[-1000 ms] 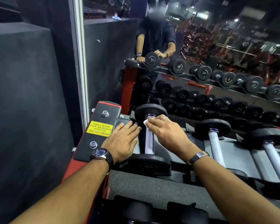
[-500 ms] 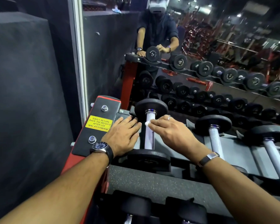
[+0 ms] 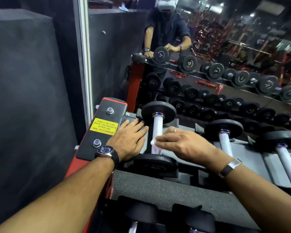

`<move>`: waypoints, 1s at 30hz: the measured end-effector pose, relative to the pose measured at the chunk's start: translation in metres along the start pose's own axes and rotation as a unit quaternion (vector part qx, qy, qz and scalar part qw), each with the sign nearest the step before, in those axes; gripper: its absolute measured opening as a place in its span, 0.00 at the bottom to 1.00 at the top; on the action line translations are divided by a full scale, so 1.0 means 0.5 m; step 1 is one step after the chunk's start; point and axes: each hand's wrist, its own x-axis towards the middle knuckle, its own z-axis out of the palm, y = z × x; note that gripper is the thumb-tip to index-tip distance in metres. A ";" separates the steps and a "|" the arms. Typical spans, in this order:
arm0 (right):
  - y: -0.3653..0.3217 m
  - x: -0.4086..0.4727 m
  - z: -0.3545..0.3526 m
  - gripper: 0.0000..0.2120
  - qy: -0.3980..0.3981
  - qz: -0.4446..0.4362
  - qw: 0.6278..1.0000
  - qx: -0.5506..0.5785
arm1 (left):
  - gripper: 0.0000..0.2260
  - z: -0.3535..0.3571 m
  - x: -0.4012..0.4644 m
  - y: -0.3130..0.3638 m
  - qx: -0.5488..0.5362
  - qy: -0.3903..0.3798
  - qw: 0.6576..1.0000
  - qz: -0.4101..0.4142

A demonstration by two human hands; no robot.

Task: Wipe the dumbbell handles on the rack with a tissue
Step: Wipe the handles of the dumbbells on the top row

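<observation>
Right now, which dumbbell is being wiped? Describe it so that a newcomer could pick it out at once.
Start at the red and black end post of the rack, the one with the yellow sticker. The dumbbell next to it, first in the top row, is the one. Unlike its neighbours to the right, it has a white tissue against its handle under the right hand, and the left hand lies flat beside it.

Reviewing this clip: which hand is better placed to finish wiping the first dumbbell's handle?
Right. The right hand already pinches the tissue against the near part of the leftmost dumbbell handle. The left hand lies flat on the rack beside it, holding nothing.
</observation>
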 end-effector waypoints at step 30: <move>-0.030 0.017 -0.006 0.15 -0.039 0.115 0.982 0.144 | 0.22 -0.002 0.003 0.003 0.002 -0.033 0.999 -0.013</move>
